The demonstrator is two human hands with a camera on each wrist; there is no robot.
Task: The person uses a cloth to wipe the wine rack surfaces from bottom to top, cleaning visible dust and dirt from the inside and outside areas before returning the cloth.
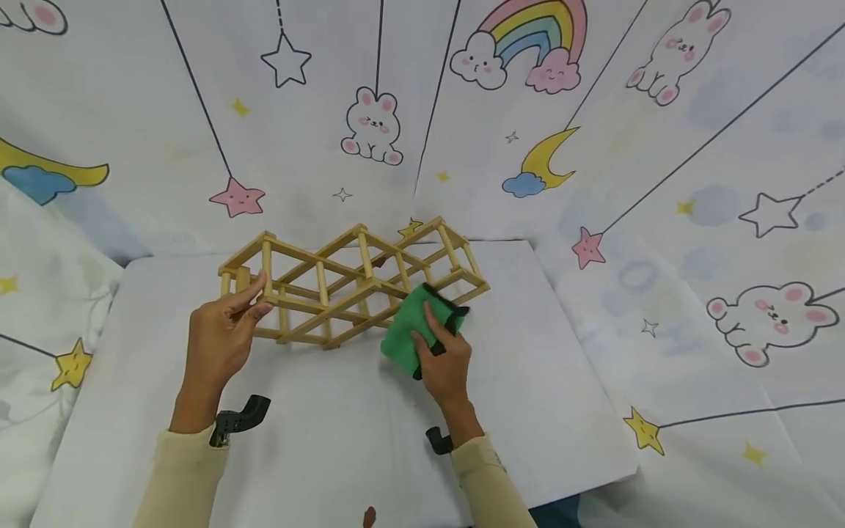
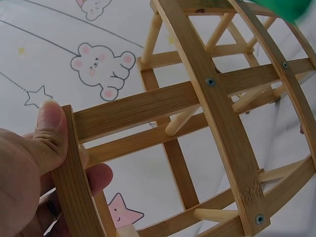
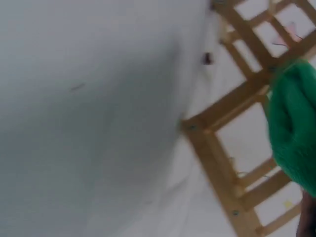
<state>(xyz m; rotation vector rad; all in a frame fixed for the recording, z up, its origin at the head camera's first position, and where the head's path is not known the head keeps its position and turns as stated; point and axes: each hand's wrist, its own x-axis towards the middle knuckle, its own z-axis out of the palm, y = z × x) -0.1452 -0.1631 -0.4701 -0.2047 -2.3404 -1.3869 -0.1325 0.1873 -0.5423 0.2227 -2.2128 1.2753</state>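
The wooden rack (image 1: pixel 372 284) stretched across the middle of the head view, set slantwise toward the far edge of the white table (image 1: pixel 317 440). It was a lattice of pale flat slats joined by round rods, and its openings made a row of diamonds. From the wrist camera on that side I could see small metal screw heads (image 2: pixel 210 82) where the slats crossed.

The left hand (image 1: pixel 221 334), left of centre in the frame, pinched the rack's near-left end. Its thumb pressed the outside of an end slat, and a fingertip showed on the inner side of the same slat. Whether that end touched the table I could not tell.

The right hand (image 1: pixel 449 363), right of centre, held a green cloth (image 1: pixel 403 337) with a black edge. The forefinger and thumb lay extended along the top of the bunched cloth; the other fingers were largely hidden. The cloth overlapped the front of the rack's right half, but how firmly it met the slats I could not make out, since the right wrist view was blurred.

Cream sleeves (image 1: pixel 181 477) came in from the bottom of the frame, with a black bracket (image 1: pixel 240 419) at each wrist. Behind the table hung a white backdrop (image 1: pixel 297 147) printed with rabbits, stars, moons and a rainbow (image 1: pixel 557 29).
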